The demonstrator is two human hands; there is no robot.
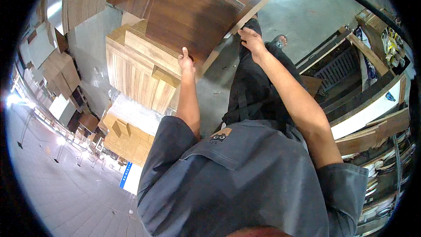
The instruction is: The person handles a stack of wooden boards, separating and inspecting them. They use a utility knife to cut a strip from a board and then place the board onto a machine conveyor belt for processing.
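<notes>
A: where's the dark panel (188, 17), and what's the risk?
B: right beside the pale wooden stack (131, 72). left hand (187, 62) is at its near corner, can't tell if that grip's pinching; right hand (253, 43) is loosely spread. one-sided support could let it slip imo

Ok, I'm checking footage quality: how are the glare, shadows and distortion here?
In the head view, bright lights flare near the left rim; in that same view, a dark shadow falls across the brown wooden panel; also in the head view, straight edges bend toward blackened corners.
</notes>
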